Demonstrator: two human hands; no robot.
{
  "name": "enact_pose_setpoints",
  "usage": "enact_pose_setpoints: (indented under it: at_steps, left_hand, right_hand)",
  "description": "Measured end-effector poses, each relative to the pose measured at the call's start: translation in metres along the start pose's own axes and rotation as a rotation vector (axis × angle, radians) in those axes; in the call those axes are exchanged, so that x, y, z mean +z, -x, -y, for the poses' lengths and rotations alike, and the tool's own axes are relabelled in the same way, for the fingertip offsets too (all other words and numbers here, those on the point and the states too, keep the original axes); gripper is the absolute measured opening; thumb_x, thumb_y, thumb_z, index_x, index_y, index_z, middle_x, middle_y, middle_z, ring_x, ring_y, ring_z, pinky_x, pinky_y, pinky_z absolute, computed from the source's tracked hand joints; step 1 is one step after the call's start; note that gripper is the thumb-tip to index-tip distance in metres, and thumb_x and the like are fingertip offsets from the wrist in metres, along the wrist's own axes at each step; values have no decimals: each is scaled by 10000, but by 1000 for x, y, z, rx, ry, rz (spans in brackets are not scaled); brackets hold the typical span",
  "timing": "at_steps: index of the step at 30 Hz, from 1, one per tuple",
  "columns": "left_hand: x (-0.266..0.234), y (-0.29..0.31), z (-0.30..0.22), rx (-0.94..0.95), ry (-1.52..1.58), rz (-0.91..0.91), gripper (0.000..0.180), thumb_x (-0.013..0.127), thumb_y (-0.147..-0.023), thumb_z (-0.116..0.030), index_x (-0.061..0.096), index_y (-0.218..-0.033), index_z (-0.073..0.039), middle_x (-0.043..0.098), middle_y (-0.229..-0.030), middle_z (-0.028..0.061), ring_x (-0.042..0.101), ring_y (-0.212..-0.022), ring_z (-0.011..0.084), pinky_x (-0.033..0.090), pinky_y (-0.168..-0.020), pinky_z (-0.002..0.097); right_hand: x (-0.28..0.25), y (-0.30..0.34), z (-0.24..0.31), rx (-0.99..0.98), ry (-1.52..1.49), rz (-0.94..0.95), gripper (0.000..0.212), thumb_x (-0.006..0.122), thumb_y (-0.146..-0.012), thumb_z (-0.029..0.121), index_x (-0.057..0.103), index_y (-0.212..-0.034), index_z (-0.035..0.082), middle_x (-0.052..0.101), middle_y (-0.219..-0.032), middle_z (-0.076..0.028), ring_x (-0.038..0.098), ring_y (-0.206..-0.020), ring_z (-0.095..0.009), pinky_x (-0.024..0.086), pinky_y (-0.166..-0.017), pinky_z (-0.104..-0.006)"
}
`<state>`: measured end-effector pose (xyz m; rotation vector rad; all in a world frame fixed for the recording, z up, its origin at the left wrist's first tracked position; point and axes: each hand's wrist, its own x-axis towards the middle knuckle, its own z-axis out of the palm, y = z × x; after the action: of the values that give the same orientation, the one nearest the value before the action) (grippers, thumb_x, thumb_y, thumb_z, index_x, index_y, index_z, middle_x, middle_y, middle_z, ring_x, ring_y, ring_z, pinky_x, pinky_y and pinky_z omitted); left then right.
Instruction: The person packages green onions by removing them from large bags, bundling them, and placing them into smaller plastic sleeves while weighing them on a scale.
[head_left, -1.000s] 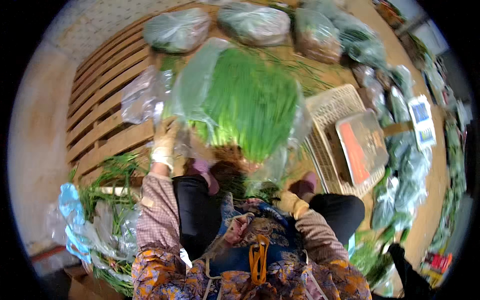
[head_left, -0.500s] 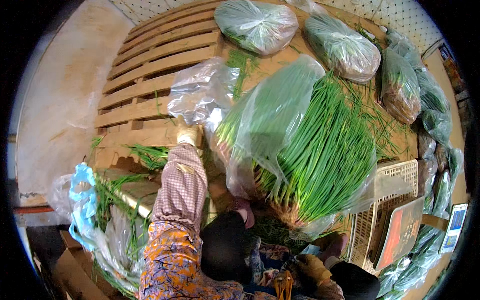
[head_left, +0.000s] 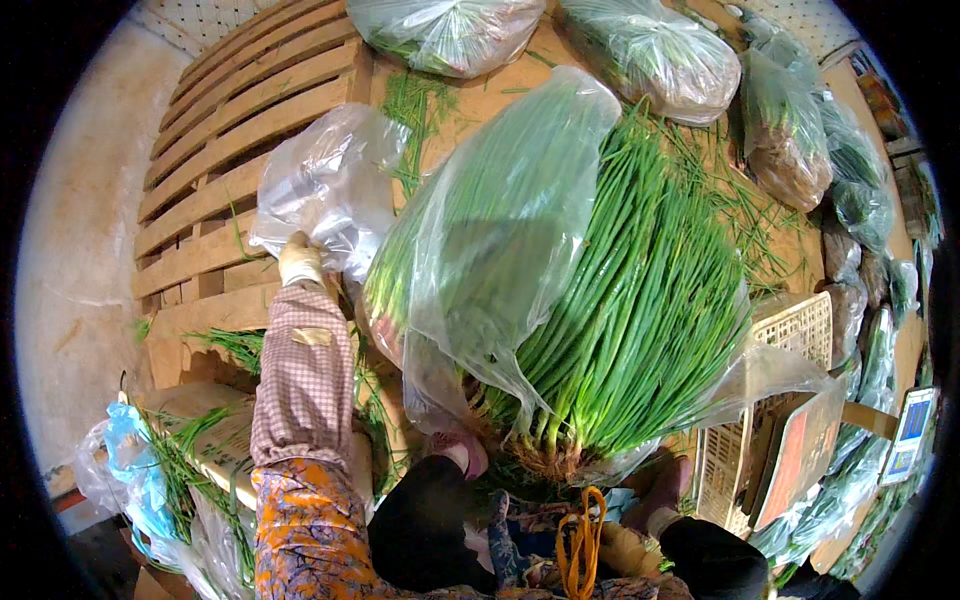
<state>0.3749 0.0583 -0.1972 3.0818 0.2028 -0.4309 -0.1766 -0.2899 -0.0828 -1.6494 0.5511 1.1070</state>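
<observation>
Left hand (head_left: 300, 264), gloved: your fingers meet the near edge of the loose clear plastic (head_left: 325, 185). Tips are lost in the folds; cannot tell whether they are clamped or only resting there. Right hand (head_left: 630, 552), gloved: low by your lap, partly hidden; finger state cannot be told.

Positions: the loose plastic lies directly beyond your left fingers, the slatted pallet (head_left: 220, 150) beyond them and to the left. Spring onions (head_left: 650, 300) fan out to the right of the left fingers and beyond the right ones, roots toward you; a clear bag (head_left: 490, 270) drapes over the left part. Lattice crate (head_left: 803, 328): beyond the right fingers, to their right.

Handling (judgement): the film looks thin and slippery, so pinch one edge between thumb and forefinger rather than gathering a fistful of folds. Lift before you draw it in; pallet edges could snag it. Keep your left sleeve (head_left: 303, 380) off the draped bag, and avoid bending the leaves.
</observation>
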Motion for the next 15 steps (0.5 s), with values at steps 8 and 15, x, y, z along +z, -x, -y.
enact_pose_setpoints:
  at_steps: [8, 15]
  left_hand:
    - [-184, 42, 29, 103, 1348, -309, 214, 527, -840, -217, 550, -976, -53, 567, -795, 10, 525, -604, 144, 417, -481, 249]
    - [-231, 268, -107, 863, 594, -632, 547, 596, -747, -160, 380, -1215, 26, 551, -1037, 197, 554, -916, 287, 445, -779, 334]
  right_hand:
    - [24, 22, -20, -36, 161, -141, 289, 516, -811, 230, 589, -1018, 41, 615, -900, -168, 593, -824, -310, 463, -728, -361]
    - [17, 59, -19, -281, -56, -489, 392, 577, -785, 262, 539, -1109, 44, 579, -1052, -164, 551, -973, -252, 431, -822, -320]
